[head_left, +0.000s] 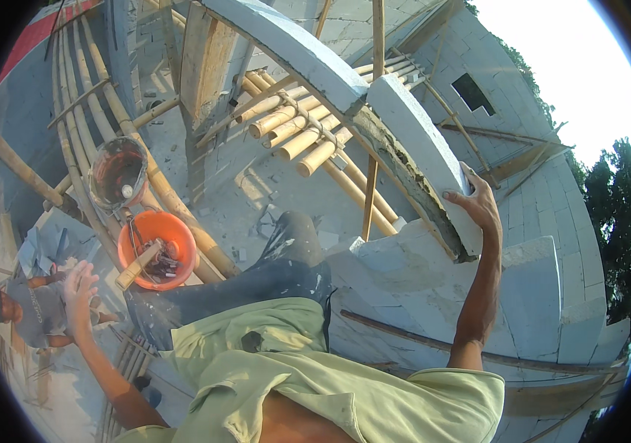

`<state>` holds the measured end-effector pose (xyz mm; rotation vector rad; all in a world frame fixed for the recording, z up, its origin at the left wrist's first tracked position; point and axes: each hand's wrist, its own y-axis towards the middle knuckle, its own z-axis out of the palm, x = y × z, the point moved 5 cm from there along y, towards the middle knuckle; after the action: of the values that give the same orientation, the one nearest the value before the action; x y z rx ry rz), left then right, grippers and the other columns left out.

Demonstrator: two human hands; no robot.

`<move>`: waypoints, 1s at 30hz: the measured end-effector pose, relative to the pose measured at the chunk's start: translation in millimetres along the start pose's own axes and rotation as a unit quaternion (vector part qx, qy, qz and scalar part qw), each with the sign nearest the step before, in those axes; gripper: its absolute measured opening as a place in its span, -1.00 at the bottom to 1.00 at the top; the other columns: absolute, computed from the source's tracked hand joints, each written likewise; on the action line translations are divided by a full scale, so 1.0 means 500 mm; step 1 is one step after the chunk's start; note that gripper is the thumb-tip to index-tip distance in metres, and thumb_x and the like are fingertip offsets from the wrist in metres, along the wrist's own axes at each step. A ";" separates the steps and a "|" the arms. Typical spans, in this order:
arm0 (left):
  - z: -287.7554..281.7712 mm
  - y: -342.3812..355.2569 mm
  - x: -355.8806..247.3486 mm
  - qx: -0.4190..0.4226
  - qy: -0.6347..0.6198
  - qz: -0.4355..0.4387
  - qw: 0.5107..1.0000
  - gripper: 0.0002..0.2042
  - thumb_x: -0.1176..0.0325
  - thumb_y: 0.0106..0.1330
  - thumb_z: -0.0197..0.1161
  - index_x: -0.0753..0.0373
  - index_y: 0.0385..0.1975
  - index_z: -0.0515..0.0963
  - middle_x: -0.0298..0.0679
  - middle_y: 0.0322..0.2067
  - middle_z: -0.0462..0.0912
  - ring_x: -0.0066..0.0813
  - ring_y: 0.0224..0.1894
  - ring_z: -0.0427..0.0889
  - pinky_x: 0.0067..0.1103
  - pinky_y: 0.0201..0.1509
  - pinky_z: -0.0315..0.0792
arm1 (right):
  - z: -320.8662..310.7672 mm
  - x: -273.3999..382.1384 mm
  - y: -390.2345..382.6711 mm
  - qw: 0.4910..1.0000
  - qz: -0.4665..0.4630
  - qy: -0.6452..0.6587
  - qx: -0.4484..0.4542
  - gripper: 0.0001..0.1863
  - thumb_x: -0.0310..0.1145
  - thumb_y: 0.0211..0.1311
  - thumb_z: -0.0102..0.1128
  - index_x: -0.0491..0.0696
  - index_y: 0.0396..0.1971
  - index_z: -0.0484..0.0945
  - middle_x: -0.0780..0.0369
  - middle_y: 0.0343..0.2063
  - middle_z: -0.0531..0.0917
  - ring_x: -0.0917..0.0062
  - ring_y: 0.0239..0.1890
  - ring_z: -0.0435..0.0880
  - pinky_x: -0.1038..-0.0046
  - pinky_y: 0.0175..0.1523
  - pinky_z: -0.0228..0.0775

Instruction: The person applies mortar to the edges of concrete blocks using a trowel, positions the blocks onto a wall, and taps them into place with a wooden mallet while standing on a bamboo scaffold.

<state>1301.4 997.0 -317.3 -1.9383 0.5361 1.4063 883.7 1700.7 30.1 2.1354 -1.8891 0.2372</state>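
A long pale-grey concrete block (424, 136) lies on a bed of wet mortar (396, 159) along the narrow wall top. My right hand (478, 201) grips its near right end, thumb on the near side and fingers over the far edge. Beyond it, a second pale block (300, 48) continues the row, with a small gap between the two. Out to the left, my left hand (79, 299) is raised with its fingers stretched and nothing in it. The orange bucket (191, 255) near that hand holds tools, among them one with a wooden handle (138, 264).
A mortar-smeared bucket (97, 181) stands on bamboo scaffold poles (171, 196) at the left. More bamboo poles (286, 125) are bundled beyond my knee. Another person (31, 306) is far below at the lower left. Upright timbers (375, 96) stand beside the wall top.
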 end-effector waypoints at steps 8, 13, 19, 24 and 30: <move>-0.139 -0.093 0.133 -0.072 -0.003 -0.066 0.995 -0.46 0.12 0.46 0.23 0.28 0.35 0.45 -0.19 0.19 0.61 -0.49 0.03 0.60 -0.58 0.01 0.45 | 0.005 0.014 -0.004 0.999 0.006 -0.030 0.025 0.12 -0.14 -0.29 0.65 -0.11 0.43 0.40 -0.01 0.14 0.69 0.23 0.13 0.70 0.26 0.29 0.46; -0.188 -0.143 0.221 -0.110 0.032 -0.116 0.987 -0.39 -0.10 0.45 0.20 0.16 0.37 0.44 -0.24 0.22 0.62 -0.40 0.08 0.62 -0.40 0.14 0.43 | 0.020 -0.028 0.019 0.999 -0.003 -0.024 0.036 0.12 -0.13 -0.27 0.62 -0.12 0.44 0.38 -0.01 0.18 0.66 0.24 0.17 0.68 0.25 0.30 0.45; -0.193 -0.144 0.203 -0.140 0.053 -0.103 0.983 -0.40 -0.09 0.45 0.20 0.14 0.36 0.46 -0.24 0.21 0.61 -0.36 0.12 0.60 -0.34 0.18 0.41 | 0.007 -0.025 0.016 0.999 -0.004 -0.046 0.010 0.04 -0.16 -0.21 0.54 -0.16 0.41 0.41 -0.01 0.19 0.63 0.23 0.18 0.64 0.24 0.31 0.44; -0.142 -0.108 0.167 -0.116 0.034 -0.092 0.988 -0.44 -0.01 0.45 0.22 0.19 0.34 0.48 -0.24 0.14 0.63 -0.43 0.04 0.62 -0.43 0.12 0.44 | 0.009 0.025 -0.001 1.000 0.004 -0.013 -0.009 0.02 -0.21 -0.22 0.56 -0.19 0.39 0.42 -0.02 0.13 0.68 0.25 0.14 0.69 0.28 0.30 0.46; -0.087 -0.023 0.105 -0.055 0.008 -0.032 0.998 -0.52 0.17 0.46 0.24 0.29 0.28 0.51 -0.26 0.03 0.64 -0.53 -0.17 0.58 -0.58 -0.07 0.42 | -0.043 0.050 -0.015 0.999 -0.009 0.045 -0.016 -0.03 -0.27 -0.24 0.57 -0.14 0.36 0.49 0.00 0.02 0.74 0.31 -0.01 0.76 0.33 0.19 0.53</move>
<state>1355.3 976.6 -355.3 -2.0368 0.4073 1.4074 895.8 1684.7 57.4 2.0831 -1.8105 0.2919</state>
